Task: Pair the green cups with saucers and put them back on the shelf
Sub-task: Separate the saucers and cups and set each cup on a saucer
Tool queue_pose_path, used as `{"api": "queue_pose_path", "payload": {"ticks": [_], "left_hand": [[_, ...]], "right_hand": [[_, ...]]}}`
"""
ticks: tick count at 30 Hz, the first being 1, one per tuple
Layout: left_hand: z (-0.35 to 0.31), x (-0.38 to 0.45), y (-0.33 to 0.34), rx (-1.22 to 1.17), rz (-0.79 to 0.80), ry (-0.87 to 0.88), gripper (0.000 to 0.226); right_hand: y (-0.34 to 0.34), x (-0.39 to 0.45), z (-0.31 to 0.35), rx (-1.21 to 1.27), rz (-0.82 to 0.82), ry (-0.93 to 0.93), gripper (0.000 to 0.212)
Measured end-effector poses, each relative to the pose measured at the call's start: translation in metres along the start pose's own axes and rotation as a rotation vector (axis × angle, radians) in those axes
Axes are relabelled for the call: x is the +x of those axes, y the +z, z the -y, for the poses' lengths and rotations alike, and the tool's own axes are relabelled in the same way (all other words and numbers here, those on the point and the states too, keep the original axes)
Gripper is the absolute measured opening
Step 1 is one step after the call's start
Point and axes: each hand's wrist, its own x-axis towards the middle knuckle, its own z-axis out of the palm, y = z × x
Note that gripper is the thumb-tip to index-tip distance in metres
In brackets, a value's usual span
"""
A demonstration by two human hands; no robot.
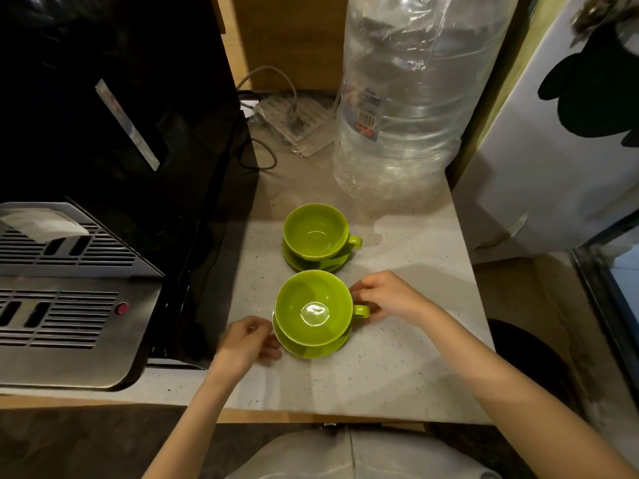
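Note:
Two green cups stand on green saucers on the pale speckled counter. The far cup rests on its saucer with the handle pointing right. The near cup sits on the near saucer, handle also to the right. My left hand pinches the near saucer's left rim. My right hand is at the near cup's right side, with its fingers around the handle and the saucer's right edge.
A black coffee machine with a steel drip tray fills the left side. A large clear plastic water bottle stands behind the cups. Cables and a power strip lie at the back. A white fridge is at the right.

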Motion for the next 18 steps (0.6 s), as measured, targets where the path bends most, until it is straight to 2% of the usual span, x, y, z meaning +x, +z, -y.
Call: {"api": "queue_pose_path", "payload": {"ticks": [3, 7, 13, 16, 18], "left_hand": [[-0.003, 0.001, 0.001, -0.103, 0.09, -0.067, 0.016], [-0.006, 0.003, 0.003, -0.126, 0.124, -0.1, 0.009], [-0.007, 0.009, 0.01, -0.073, 0.051, -0.07, 0.013], [-0.014, 0.007, 0.013, -0.062, 0.094, -0.039, 0.005], [-0.022, 0.005, 0.015, -0.087, 0.124, -0.008, 0.012]], "right_hand": [[0.001, 0.004, 0.004, -0.038, 0.017, 0.032, 0.016], [0.005, 0.009, 0.004, -0.088, 0.007, 0.056, 0.008], [0.008, 0.005, 0.002, -0.142, -0.084, 0.009, 0.022], [0.0, -0.001, -0.001, -0.133, -0.096, 0.014, 0.026], [-0.007, -0.007, -0.001, -0.074, -0.098, 0.022, 0.026]]}}
